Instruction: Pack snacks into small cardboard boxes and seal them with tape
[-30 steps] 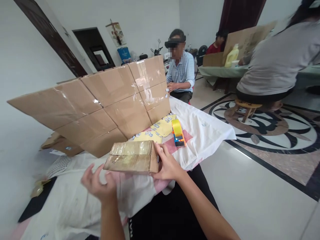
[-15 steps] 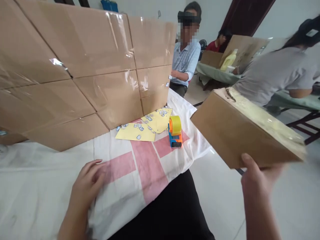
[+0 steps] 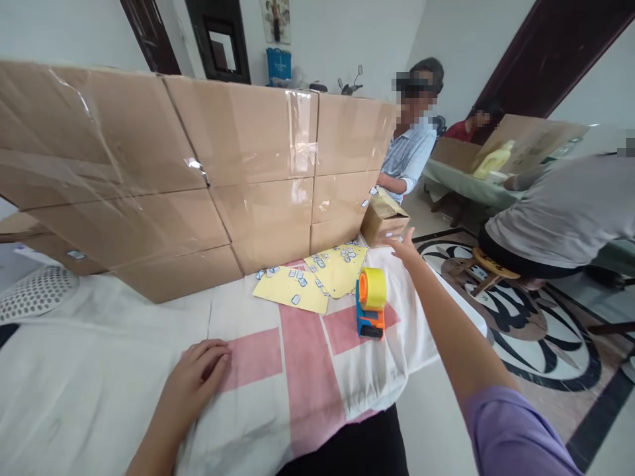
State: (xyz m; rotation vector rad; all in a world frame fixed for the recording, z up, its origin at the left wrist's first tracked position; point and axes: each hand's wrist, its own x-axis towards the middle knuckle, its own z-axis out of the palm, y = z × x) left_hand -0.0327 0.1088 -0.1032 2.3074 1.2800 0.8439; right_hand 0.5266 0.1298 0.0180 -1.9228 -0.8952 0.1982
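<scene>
My left hand (image 3: 201, 373) lies on the white cloth with its fingers loosely bent and nothing in it. My right hand (image 3: 404, 246) is stretched forward at the near corner of a small cardboard box (image 3: 384, 221), thumb and fingers apart; whether it still touches the box is hard to tell. That box stands at the cloth's far right, beside a wall of taped cartons (image 3: 262, 218). Between my hands are yellow sticker sheets (image 3: 292, 287) and a blue and orange tape dispenser (image 3: 370, 307) with a yellow roll.
The cloth-covered table (image 3: 99, 370) drops off at the right. A person in a light blue shirt (image 3: 411, 152) is behind the cartons. Someone in grey (image 3: 565, 205) sits on a wooden stool (image 3: 489, 264) at the right. A perforated pale object (image 3: 42, 291) lies at far left.
My right hand has moved from the right foreground to the far corner of the table. The cardboard box it held now stands there beside the cartons. My left hand stays resting on the cloth.
</scene>
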